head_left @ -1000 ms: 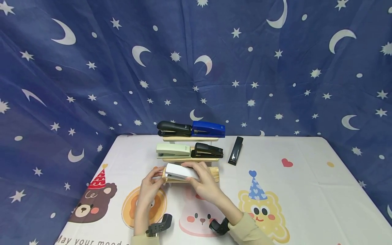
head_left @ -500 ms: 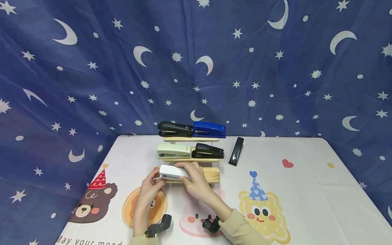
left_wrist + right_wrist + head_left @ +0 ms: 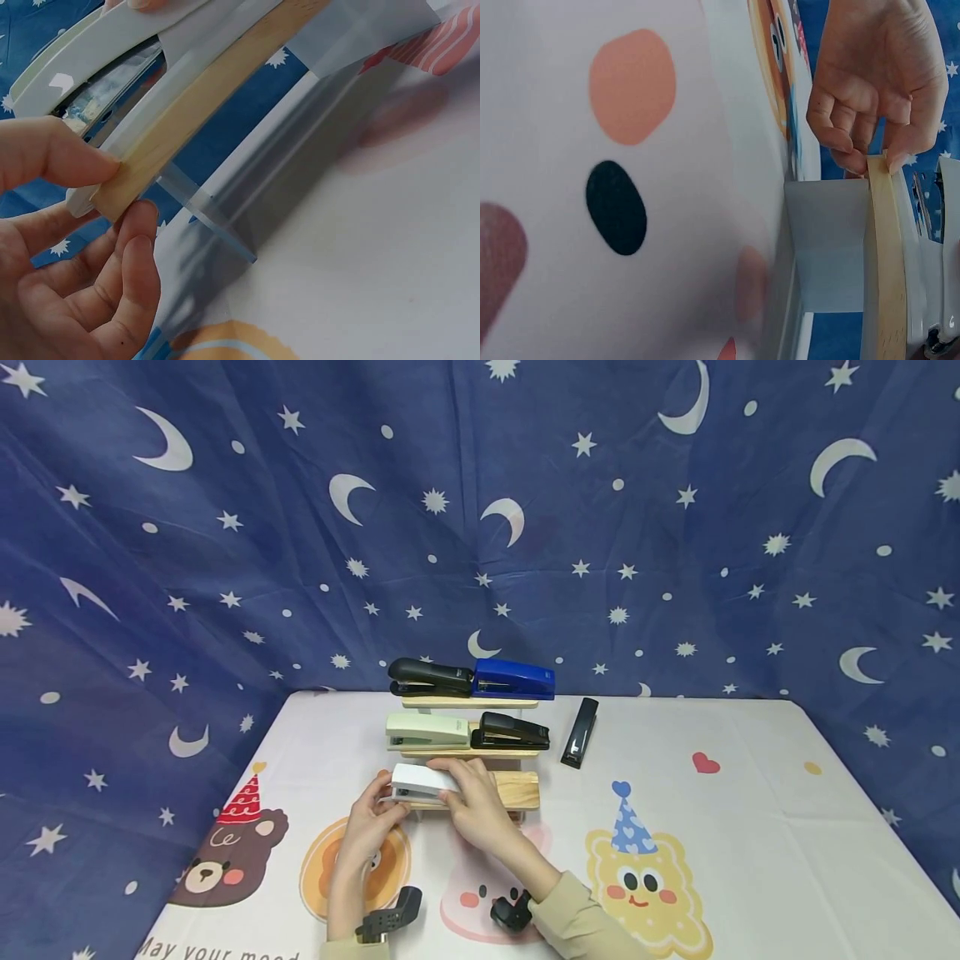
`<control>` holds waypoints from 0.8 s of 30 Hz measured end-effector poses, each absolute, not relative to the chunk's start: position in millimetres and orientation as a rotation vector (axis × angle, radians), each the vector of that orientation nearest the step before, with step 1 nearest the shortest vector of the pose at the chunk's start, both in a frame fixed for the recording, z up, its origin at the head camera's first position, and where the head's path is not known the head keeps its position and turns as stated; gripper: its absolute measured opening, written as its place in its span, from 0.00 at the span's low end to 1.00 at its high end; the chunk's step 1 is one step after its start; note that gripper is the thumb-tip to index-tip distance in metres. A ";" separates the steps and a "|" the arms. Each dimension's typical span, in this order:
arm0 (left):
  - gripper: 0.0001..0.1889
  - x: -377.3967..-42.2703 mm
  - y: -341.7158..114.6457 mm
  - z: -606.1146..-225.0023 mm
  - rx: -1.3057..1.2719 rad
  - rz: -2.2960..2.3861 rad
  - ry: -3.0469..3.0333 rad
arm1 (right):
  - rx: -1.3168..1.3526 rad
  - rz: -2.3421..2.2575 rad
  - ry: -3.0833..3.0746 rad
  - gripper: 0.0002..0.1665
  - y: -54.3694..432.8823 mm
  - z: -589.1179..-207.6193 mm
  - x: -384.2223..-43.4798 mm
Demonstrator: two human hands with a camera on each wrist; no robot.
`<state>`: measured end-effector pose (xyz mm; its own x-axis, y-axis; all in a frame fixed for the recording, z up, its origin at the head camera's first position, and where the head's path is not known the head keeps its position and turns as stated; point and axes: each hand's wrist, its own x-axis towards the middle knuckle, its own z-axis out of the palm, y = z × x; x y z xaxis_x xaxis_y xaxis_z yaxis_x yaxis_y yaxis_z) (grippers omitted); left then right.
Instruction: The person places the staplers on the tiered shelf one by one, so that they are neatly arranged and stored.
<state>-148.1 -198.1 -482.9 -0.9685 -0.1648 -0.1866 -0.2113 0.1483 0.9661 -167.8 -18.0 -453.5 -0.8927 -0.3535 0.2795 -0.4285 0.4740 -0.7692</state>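
Note:
A white stapler (image 3: 422,781) lies along the left part of the lowest wooden shelf (image 3: 517,790) of a small tiered rack. My right hand (image 3: 477,802) grips it from the right, fingers over its top and thumb at the near side. At the shelf's left end, my left hand (image 3: 367,817) pinches the board; in the left wrist view the thumb (image 3: 60,154) presses the wooden edge (image 3: 187,124) with fingers curled beneath. That left hand (image 3: 881,75) also shows in the right wrist view, holding the board's end.
On the middle shelf sit a pale green stapler (image 3: 427,730) and a black stapler (image 3: 512,731). The top shelf bears another black stapler (image 3: 429,677) and a blue stapler (image 3: 514,678). A loose black stapler (image 3: 580,732) lies on the white tablecloth (image 3: 765,827) right of the rack.
The white stapler has slid left along the lowest shelf with my right hand, baring more wood on the right. Over the last half second it has hardly moved. The left hand stays at the shelf's end.

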 end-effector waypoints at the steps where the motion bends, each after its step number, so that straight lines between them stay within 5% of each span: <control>1: 0.32 -148.6 -197.7 -483.1 -0.382 1.991 2.355 | 0.700 1.398 -2.626 0.24 -18.1 -453.9 -168.2; 24: 0.34 -149.4 -195.3 -485.6 -0.415 1.996 2.371 | 0.709 1.351 -2.466 0.24 15.8 -427.8 -161.2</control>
<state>-149.4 -195.3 -485.6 -0.9647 -0.1918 -0.1805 -0.2105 0.1495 0.9661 -161.2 15.8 -427.8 -0.8533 -0.2983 0.4278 -0.5211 0.4544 -0.7225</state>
